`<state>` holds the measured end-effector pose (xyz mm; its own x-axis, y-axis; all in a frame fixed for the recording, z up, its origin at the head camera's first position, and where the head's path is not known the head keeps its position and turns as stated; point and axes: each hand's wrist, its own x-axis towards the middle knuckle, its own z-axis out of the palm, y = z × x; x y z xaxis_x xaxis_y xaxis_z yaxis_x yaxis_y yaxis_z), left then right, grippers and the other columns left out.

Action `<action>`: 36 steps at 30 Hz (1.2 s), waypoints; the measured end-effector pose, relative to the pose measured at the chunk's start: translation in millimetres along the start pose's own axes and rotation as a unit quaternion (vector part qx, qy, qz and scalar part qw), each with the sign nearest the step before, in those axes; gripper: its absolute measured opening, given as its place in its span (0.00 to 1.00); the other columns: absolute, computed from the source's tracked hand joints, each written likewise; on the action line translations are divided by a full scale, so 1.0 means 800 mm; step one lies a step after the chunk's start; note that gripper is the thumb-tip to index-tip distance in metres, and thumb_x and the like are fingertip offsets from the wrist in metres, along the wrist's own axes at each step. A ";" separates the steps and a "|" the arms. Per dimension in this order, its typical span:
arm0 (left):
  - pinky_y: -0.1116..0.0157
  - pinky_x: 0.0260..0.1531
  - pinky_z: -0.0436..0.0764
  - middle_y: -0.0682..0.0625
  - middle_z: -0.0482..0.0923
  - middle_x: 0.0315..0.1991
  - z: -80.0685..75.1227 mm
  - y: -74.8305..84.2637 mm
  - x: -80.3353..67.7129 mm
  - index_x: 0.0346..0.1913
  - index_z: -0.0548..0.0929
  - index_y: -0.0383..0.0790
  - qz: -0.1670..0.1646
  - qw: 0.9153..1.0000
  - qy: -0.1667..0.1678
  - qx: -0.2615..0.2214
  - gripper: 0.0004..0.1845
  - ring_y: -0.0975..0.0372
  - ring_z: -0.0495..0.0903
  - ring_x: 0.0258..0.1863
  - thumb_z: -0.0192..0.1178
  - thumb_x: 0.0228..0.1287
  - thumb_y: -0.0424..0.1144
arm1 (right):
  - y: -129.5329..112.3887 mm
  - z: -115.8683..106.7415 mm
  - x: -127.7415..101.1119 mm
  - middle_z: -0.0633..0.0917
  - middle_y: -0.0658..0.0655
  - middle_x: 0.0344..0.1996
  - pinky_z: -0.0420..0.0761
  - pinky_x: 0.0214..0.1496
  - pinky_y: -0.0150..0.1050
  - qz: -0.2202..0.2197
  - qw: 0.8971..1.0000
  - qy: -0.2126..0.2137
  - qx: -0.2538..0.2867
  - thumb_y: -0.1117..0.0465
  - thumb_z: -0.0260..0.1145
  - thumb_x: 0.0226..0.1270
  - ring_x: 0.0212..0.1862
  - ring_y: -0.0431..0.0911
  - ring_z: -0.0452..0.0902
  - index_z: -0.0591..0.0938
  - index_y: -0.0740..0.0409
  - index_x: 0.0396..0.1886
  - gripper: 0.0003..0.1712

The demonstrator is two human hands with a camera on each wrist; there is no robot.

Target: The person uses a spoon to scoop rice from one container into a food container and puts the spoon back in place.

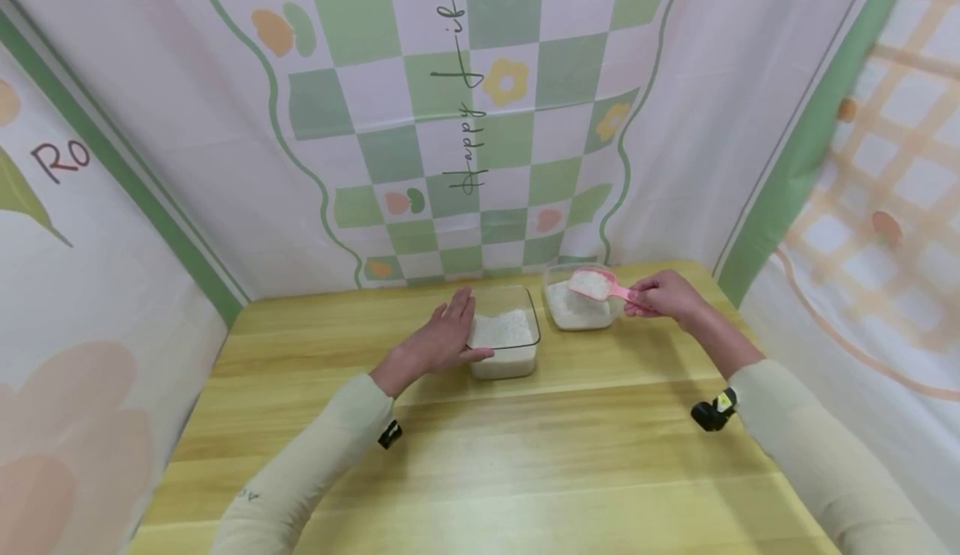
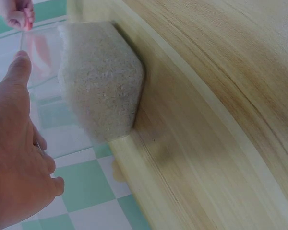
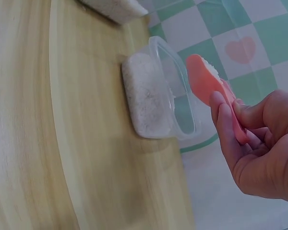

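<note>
Two clear plastic boxes with white rice stand near the table's back edge. My left hand point(image 1: 442, 340) rests with straight fingers against the left side of the nearer box point(image 1: 508, 340), its thumb along the front rim; that box point(image 2: 98, 81) fills the left wrist view beside my left hand point(image 2: 17, 143). My right hand point(image 1: 663, 295) pinches the handle of a pink scoop point(image 1: 596, 285) heaped with rice, held just above the right box point(image 1: 577, 309). The right wrist view shows my right hand point(image 3: 252, 143) holding the scoop point(image 3: 206, 81) over the right box point(image 3: 156, 93).
The wooden table point(image 1: 525, 463) stretches toward me in front of the boxes. Patterned cloth walls point(image 1: 465, 122) close in the back and both sides right behind the boxes.
</note>
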<state>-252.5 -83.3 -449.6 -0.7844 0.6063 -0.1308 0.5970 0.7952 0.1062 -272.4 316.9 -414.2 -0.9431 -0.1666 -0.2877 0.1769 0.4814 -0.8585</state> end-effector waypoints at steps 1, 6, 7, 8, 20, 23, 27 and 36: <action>0.49 0.78 0.51 0.36 0.31 0.81 0.000 0.000 0.000 0.78 0.40 0.27 0.000 1.000 0.000 0.001 0.55 0.51 0.33 0.81 0.41 0.70 0.71 | 0.001 0.000 0.001 0.89 0.53 0.28 0.86 0.40 0.29 -0.001 1.000 0.002 0.000 0.71 0.52 0.74 0.32 0.37 0.86 0.65 0.89 0.63 0.25; 0.50 0.78 0.51 0.35 0.32 0.81 0.002 0.000 0.001 0.78 0.40 0.27 -0.002 1.000 0.003 0.005 0.55 0.51 0.33 0.81 0.41 0.70 0.72 | 0.004 0.000 0.010 0.89 0.52 0.27 0.85 0.37 0.27 0.005 1.000 0.013 0.002 0.71 0.54 0.74 0.29 0.35 0.86 0.65 0.90 0.62 0.25; 0.50 0.78 0.51 0.36 0.31 0.81 0.002 0.000 0.001 0.78 0.40 0.27 -0.002 1.000 0.002 0.006 0.55 0.51 0.33 0.81 0.40 0.70 0.72 | 0.005 -0.001 0.012 0.89 0.52 0.27 0.85 0.37 0.27 0.006 1.000 0.015 -0.002 0.71 0.55 0.74 0.29 0.36 0.86 0.65 0.89 0.62 0.25; 0.50 0.78 0.51 0.36 0.31 0.81 0.002 0.000 0.002 0.78 0.40 0.27 -0.002 1.000 0.003 0.007 0.55 0.51 0.33 0.81 0.41 0.70 0.72 | 0.006 -0.001 0.013 0.89 0.53 0.27 0.85 0.37 0.27 0.006 1.000 0.017 -0.006 0.71 0.55 0.73 0.29 0.36 0.86 0.66 0.89 0.61 0.25; 0.50 0.78 0.51 0.37 0.30 0.81 0.005 0.000 0.002 0.79 0.40 0.28 -0.001 1.000 0.005 0.004 0.55 0.52 0.32 0.81 0.41 0.70 0.71 | -0.003 0.003 0.018 0.89 0.53 0.24 0.85 0.33 0.28 0.006 0.999 0.041 -0.036 0.72 0.56 0.72 0.25 0.35 0.84 0.72 0.87 0.56 0.21; 0.50 0.78 0.51 0.36 0.31 0.81 0.005 -0.001 0.002 0.79 0.41 0.28 0.001 1.000 0.008 0.002 0.55 0.51 0.33 0.81 0.41 0.70 0.71 | -0.004 0.004 0.019 0.89 0.55 0.25 0.85 0.34 0.28 0.000 0.999 0.037 -0.038 0.72 0.57 0.71 0.26 0.36 0.85 0.72 0.88 0.56 0.21; 0.49 0.77 0.53 0.34 0.34 0.81 0.005 -0.001 0.002 0.78 0.42 0.27 0.003 1.000 0.015 0.000 0.55 0.51 0.35 0.81 0.43 0.70 0.71 | -0.003 0.005 0.020 0.89 0.58 0.26 0.85 0.34 0.29 -0.005 0.999 0.036 -0.040 0.73 0.57 0.71 0.27 0.38 0.86 0.72 0.88 0.56 0.21; 0.48 0.77 0.55 0.33 0.36 0.80 0.006 -0.002 0.001 0.78 0.44 0.25 0.005 1.000 0.020 0.004 0.55 0.49 0.37 0.81 0.43 0.70 0.71 | -0.007 0.006 0.017 0.89 0.61 0.27 0.86 0.35 0.31 -0.005 0.997 0.037 -0.063 0.73 0.57 0.70 0.27 0.39 0.86 0.74 0.87 0.54 0.19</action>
<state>-253.4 -83.6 -454.3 -0.7838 0.6144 -0.0902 0.6068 0.7887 0.0987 -284.5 307.9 -415.2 -0.9636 -0.1111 -0.2430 0.1343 0.5848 -0.8000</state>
